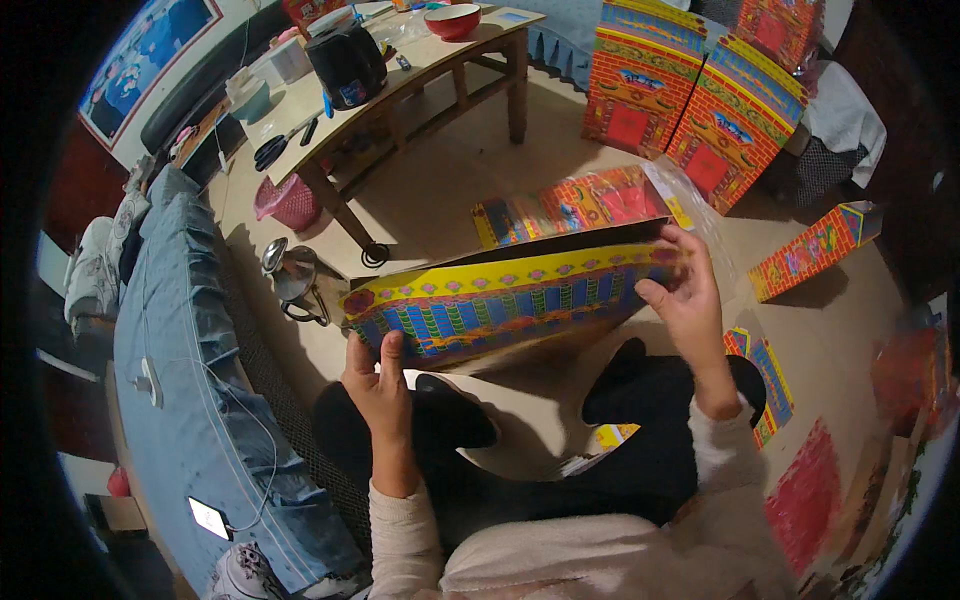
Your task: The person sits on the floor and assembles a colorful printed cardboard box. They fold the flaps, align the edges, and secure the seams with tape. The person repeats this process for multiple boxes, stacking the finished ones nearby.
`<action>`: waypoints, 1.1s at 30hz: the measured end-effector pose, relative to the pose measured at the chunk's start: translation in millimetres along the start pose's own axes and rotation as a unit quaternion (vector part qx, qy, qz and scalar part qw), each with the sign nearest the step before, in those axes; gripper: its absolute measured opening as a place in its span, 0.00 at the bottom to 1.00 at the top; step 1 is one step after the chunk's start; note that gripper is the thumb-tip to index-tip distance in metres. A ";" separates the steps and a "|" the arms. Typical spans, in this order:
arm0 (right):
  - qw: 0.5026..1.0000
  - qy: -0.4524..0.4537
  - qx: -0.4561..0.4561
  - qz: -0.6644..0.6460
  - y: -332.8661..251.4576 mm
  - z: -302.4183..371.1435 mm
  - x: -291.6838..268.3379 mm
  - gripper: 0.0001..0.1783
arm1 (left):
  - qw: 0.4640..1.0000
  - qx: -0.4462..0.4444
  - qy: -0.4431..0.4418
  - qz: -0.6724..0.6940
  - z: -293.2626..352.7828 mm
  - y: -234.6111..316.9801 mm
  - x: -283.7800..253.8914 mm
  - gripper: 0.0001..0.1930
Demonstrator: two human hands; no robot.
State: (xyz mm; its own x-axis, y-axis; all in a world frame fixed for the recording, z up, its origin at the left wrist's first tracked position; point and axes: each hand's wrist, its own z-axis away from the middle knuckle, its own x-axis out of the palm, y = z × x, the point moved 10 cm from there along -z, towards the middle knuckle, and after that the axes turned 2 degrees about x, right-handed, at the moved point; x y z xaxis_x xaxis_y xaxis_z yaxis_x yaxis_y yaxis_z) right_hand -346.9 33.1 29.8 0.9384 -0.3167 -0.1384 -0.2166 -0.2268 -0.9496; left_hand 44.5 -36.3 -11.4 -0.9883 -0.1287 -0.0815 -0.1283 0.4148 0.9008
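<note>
A long folded cardboard piece [510, 305], printed with a yellow border and blue-green stripes, is held up in front of my knees. My left hand [381, 395] grips its left end, thumb on the printed face. At its right end, my right hand [690, 305] pinches the upper corner with the thumb in front and fingers behind. A dark gap shows along the top edge between its front face and the layer behind. Just beyond it on the floor lies a red and yellow brick-patterned cardboard piece [600, 200], partly hidden, beside clear plastic wrap.
Two tall brick-printed cardboard panels [640, 85] stand at the far right, with a small printed box [815, 250] nearer. A wooden table [350, 125] bears a black kettle [345, 65] and red bowl [453, 22]. A metal kettle [295, 280], pink basket [290, 203] and blue-covered sofa [185, 380] are left.
</note>
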 end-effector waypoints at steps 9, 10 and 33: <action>0.925 0.171 -0.150 0.305 -44.8 19.4 3.5 0.31 | 0.984 0.037 0.033 -0.174 3.0 8.5 -13.4 0.09; 0.895 0.194 -0.193 0.351 -58.3 22.6 11.9 0.30 | 0.981 0.046 0.037 -0.185 2.0 12.2 -15.4 0.09; 0.830 -0.134 -0.287 0.459 -12.4 18.1 105.9 0.38 | 0.893 0.166 -0.014 -0.419 -2.1 41.1 12.3 0.25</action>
State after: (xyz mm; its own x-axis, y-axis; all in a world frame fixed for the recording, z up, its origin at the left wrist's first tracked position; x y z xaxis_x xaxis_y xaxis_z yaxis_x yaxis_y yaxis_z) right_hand -240.0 19.1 21.8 0.3172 -0.3996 -0.8601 -0.8937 -0.4295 -0.1300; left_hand 27.3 -22.8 25.5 -0.5350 -0.4991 -0.6817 -0.8362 0.4279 0.3430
